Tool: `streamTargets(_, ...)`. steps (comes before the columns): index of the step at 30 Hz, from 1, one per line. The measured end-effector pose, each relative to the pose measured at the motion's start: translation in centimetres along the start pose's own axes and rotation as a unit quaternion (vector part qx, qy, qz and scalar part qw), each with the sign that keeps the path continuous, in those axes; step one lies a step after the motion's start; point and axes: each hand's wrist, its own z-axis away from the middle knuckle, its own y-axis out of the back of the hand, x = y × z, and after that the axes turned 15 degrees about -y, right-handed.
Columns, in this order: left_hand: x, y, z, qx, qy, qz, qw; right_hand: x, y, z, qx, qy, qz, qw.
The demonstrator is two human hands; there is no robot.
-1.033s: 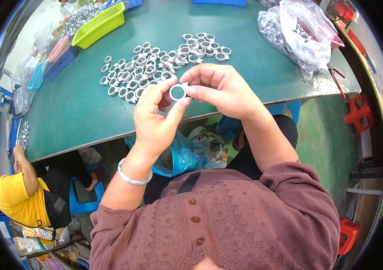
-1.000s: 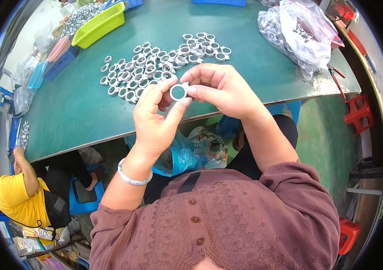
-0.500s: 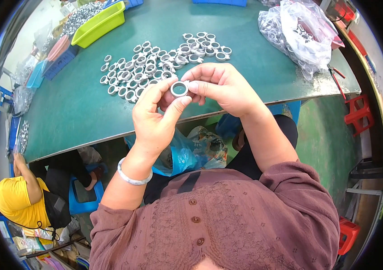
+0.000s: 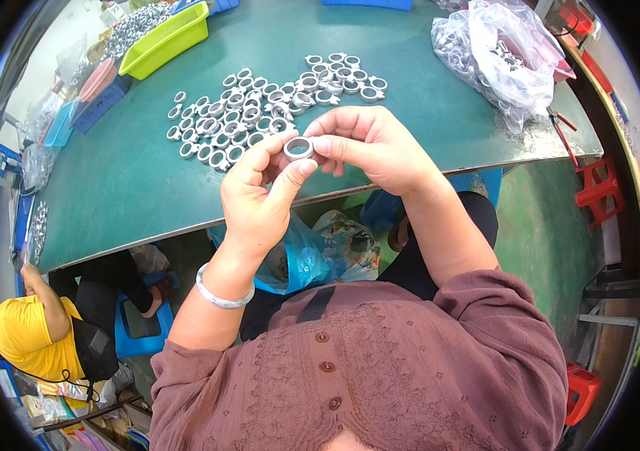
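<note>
Between both hands, above the table's near edge, is a small grey metal ring [image 4: 298, 155]. My left hand [image 4: 258, 197] grips it by its left side and lower rim, thumb in front and fingers behind. My right hand [image 4: 380, 154] pinches its right side with thumb and forefinger, the other fingers curled. The ring's opening faces up toward me at a tilt. Just beyond my hands, a loose pile of similar metal rings with small side lugs [image 4: 233, 116] is spread over the green table [image 4: 395, 45].
A yellow-green bin [image 4: 166, 46] and blue trays [image 4: 100, 104] stand far left. Clear plastic bags of metal parts [image 4: 485, 68] lie far right, near red-handled pliers [image 4: 564, 135]. A blue bag [image 4: 301, 263] is below the table edge. A person in yellow [image 4: 31, 331] sits at left.
The ring has tilted between my fingers, so its opening looks narrower and more of its outer side shows. My hands have barely shifted.
</note>
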Motion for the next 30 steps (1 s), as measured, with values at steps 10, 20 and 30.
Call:
streamTargets(10,0.72,-0.17,0.08,0.003,0.091,0.034,0.995,-0.05,0.05,0.06,0.004,0.009,0.005,1.0)
streamTargets(20,-0.1,-0.31,0.21,0.001,0.024,0.058,0.998,0.44,0.14,-0.27,-0.002,0.064,-0.01,0.998)
streamTargets(30,0.08,-0.22,-0.02,0.008,-0.001,0.016,1.0,0.24,0.14,-0.03,0.003,0.087,0.038,0.996)
